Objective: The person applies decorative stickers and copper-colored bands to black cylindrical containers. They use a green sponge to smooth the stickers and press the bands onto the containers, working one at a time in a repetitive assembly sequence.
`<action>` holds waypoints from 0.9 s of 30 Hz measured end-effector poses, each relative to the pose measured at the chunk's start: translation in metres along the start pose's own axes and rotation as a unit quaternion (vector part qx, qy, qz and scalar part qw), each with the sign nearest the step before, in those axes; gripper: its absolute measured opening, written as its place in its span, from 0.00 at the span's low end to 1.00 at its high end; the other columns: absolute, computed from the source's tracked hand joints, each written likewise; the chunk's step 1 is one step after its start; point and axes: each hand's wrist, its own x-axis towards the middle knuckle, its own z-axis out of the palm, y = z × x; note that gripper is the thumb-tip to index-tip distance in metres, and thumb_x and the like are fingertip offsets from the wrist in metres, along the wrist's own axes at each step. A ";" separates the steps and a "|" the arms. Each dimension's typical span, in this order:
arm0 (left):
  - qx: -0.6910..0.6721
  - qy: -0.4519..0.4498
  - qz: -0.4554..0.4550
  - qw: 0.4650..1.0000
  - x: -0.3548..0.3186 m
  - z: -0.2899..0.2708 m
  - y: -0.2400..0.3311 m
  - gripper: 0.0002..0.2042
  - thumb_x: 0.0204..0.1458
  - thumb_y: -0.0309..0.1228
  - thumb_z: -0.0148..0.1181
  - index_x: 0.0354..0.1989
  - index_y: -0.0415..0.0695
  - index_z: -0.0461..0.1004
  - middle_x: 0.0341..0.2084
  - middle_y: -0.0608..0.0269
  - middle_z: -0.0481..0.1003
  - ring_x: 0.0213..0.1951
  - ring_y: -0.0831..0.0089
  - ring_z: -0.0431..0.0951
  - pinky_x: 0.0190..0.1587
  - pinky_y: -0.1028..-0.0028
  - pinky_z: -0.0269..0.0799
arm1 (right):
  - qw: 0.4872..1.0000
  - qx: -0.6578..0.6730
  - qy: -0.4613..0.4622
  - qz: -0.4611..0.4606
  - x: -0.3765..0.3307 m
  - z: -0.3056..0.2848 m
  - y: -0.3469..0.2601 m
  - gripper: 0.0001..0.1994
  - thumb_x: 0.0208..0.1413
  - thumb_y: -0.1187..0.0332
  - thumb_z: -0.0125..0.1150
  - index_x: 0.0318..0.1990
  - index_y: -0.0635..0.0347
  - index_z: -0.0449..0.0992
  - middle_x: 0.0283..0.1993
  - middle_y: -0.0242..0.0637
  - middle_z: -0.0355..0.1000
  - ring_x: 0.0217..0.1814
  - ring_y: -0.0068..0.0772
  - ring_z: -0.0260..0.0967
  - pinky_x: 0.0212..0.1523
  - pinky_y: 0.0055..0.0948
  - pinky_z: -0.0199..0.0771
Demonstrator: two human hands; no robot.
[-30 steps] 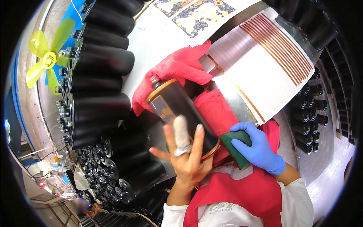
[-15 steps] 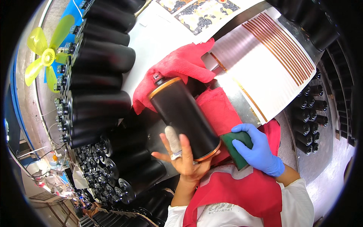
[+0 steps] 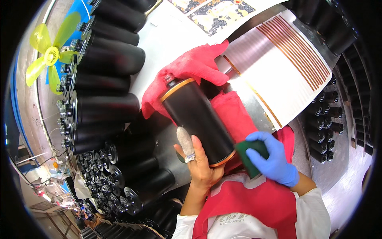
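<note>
We had one cylinder (image 3: 197,119) slanting away from our left hand (image 3: 201,168), which cupped its near end, fingers half-curled along the left side. Our gloved right hand (image 3: 275,160), turned inward beside that end, pinched one green pad (image 3: 249,161) between thumb and fingers; two gold bands (image 3: 178,90) ringed the cylinder.

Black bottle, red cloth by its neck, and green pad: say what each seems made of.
Black bottle: perhaps coated glass, satin, by its soft sheen and clear neck.
Red cloth: matte fabric, by its folds.
Green pad: possibly sponge or abrasive fibre; dull, but blurred.
</note>
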 end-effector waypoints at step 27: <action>-0.091 0.101 0.186 0.973 -0.008 -0.030 0.032 0.19 0.46 0.23 0.60 0.49 0.33 0.70 0.39 0.48 0.75 0.37 0.59 0.77 0.38 0.65 0.73 | 0.961 0.115 0.190 -0.167 0.020 -0.049 -0.084 0.12 0.50 0.70 0.54 0.42 0.63 0.69 0.39 0.31 0.65 0.42 0.18 0.62 0.45 0.15 0.62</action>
